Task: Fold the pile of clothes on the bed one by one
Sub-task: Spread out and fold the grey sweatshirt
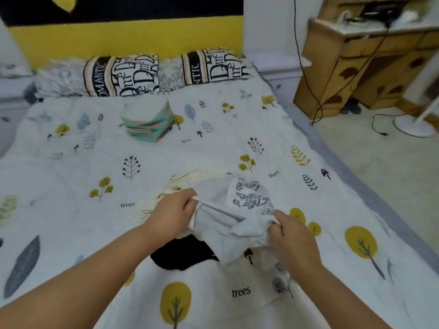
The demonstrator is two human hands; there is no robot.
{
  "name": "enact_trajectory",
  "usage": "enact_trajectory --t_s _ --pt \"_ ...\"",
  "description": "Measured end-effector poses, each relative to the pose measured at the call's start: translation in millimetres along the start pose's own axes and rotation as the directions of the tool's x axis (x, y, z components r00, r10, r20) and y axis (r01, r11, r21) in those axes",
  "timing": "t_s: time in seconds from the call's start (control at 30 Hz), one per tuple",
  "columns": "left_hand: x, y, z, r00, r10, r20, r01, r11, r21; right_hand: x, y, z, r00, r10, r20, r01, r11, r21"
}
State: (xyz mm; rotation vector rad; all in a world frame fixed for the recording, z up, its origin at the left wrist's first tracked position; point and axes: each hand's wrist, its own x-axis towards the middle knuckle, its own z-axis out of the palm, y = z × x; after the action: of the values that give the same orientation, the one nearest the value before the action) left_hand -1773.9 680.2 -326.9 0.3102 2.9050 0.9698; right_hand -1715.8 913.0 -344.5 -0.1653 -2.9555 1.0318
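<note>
A light grey garment (pixel 234 224) with a white printed patch lies crumpled on the bed (pixel 95 222), near its front middle. My left hand (pixel 174 213) pinches its white-trimmed edge on the left side. My right hand (pixel 288 232) grips a bunched part of the same garment on the right. The cloth is stretched between both hands, slightly lifted. A black garment (pixel 183 254) lies under it toward me. A cream-coloured garment (pixel 190 179) peeks out behind it. A stack of folded clothes (pixel 148 122) in teal, pink and white sits farther up the bed.
Two lettered pillows (pixel 121 76) rest against the yellow headboard. A wooden desk (pixel 370 65) with a hanging black cable stands on the right, with a white fan base (pixel 413 127) on the floor beside it. The bed's right edge runs diagonally.
</note>
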Motion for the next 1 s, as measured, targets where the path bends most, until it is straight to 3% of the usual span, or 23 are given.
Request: enact_trajectory --t_s 0.2,0.33,0.43,0.53,0.67,0.73,0.8,1.0 --pt "-45 50 -114 0.983 0.084 0.161 -0.099 0.991 0.09 -31 -70 -92 0.994 -0.031 -0.109 0.034 0.999 0.026" --pt "-85 95 -187 0.936 0.071 0.345 -0.169 0.95 0.263 -58 -116 -141 0.984 -0.054 -0.168 0.062 0.997 0.046" --pt "-115 121 -230 0.928 0.147 0.341 -0.275 0.889 0.366 -83 -148 -164 0.984 -0.087 -0.157 0.094 0.995 0.036" --pt "-142 144 -272 0.943 0.271 0.191 -0.308 0.929 0.203 -109 -175 -177 0.987 -0.102 -0.126 0.107 0.993 0.04" --pt "-171 165 -314 0.983 0.16 -0.094 -0.174 0.969 -0.174 -144 -210 -184 0.99 -0.112 -0.087 0.12 0.989 0.092" --pt "-181 172 -329 0.988 0.065 -0.139 -0.122 0.883 -0.453 -161 -226 -183 0.992 -0.117 -0.051 0.123 0.982 0.141" --pt "-191 180 -344 0.987 0.009 -0.16 -0.107 0.778 -0.618 -176 -241 -178 0.992 -0.125 -0.002 0.124 0.981 0.152" --pt "-227 212 -389 0.969 0.068 -0.237 -0.228 0.612 -0.757 -214 -282 -150 0.958 -0.179 0.224 0.148 0.978 0.146"
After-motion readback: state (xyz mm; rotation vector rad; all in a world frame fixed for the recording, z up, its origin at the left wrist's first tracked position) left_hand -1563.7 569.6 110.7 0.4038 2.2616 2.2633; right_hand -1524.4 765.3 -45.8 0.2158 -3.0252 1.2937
